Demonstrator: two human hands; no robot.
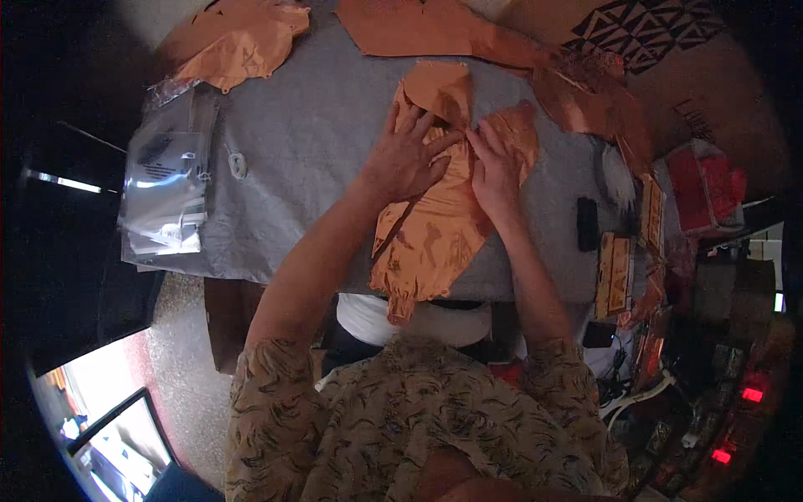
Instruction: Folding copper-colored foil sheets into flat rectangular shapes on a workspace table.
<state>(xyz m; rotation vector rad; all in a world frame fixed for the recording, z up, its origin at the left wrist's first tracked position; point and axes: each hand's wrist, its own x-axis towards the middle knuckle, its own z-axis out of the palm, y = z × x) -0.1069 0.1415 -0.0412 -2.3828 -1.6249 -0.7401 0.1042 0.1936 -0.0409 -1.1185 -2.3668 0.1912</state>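
Observation:
An orange metallic foil balloon [435,247] lies flat and partly folded on the grey cloth in front of me, its narrow neck hanging past the near edge. My left hand [410,159] rests on it with the fingers spread, some fingertips by a folded-over flap at the top. On the other side, my right hand [495,171] has its fingers close together, pinching the foil near the centre. The tips of both hands almost meet there. A wrinkled part of the foil sticks out beyond my right hand.
More orange foil pieces [435,29] lie along the far edge and far left. Clear plastic bags [167,192] are stacked at the left, near a white string coil [238,164]. A black object [588,224] and a yellowish packet [615,272] sit at the right, before a red-and-white box [707,188].

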